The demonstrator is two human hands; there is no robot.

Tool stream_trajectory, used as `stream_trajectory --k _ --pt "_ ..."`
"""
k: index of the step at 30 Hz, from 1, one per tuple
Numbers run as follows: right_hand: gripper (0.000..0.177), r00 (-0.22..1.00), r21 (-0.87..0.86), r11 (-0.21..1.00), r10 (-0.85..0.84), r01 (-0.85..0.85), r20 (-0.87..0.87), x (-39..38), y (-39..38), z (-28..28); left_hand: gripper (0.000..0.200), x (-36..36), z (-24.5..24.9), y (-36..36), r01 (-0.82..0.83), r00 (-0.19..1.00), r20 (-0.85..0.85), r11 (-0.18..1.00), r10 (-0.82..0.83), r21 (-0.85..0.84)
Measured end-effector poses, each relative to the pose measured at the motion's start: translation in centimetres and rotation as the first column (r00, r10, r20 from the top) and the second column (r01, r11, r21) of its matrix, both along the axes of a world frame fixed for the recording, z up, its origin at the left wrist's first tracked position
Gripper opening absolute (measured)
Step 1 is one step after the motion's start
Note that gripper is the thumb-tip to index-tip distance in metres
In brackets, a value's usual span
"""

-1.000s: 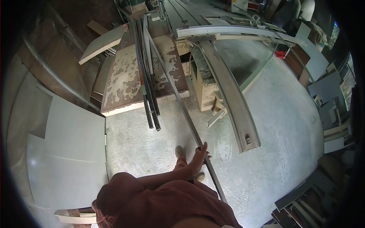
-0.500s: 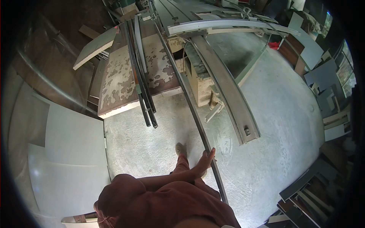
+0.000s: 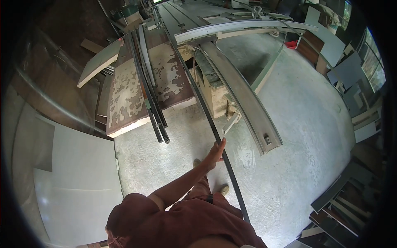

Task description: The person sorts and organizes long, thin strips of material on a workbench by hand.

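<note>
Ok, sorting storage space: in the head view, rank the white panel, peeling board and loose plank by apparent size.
1. white panel (nearest the camera, so maybe inflated)
2. peeling board
3. loose plank

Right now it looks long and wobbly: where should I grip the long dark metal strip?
Grip the long dark metal strip on its free stretch over the floor, where the left hand meets it, coming from its left: its far part runs along the worn brown bench, and the grey curved rail crowds its right.
</note>
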State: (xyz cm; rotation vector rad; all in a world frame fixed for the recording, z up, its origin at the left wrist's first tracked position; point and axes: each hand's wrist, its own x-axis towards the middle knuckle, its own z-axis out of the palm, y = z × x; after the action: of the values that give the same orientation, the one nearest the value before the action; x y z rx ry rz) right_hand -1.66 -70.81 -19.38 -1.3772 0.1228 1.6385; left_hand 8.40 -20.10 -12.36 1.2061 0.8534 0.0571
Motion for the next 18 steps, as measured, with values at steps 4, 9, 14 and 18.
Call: stream_trajectory --k 4,9,14,18 --pt "0.024 0.824 -0.209 0.976 0.163 -0.056 0.543 2.1 8.5 13.0 0.099 1.3 -0.4 1.8 0.028 1.0 -0.01 0.996 -0.027 0.083" --pt "0.033 0.984 -0.046 0.999 0.006 0.002 0.179 2.6 6.2 3.6 0.101 3.3 -0.9 5.0 0.043 0.998 -0.05 0.99 -0.037 0.133" --pt "0.035 0.985 -0.035 0.994 -0.1 0.106 0.141 4.8 8.6 8.7 0.098 4.9 -1.8 6.2 0.104 0.986 -0.147 0.975 -0.075 0.198" --pt "0.052 0.991 -0.04 0.994 -0.102 0.106 0.088 4.9 8.8 8.6 0.096 4.5 0.5 5.1 0.164 0.98 -0.146 0.964 -0.135 0.208"
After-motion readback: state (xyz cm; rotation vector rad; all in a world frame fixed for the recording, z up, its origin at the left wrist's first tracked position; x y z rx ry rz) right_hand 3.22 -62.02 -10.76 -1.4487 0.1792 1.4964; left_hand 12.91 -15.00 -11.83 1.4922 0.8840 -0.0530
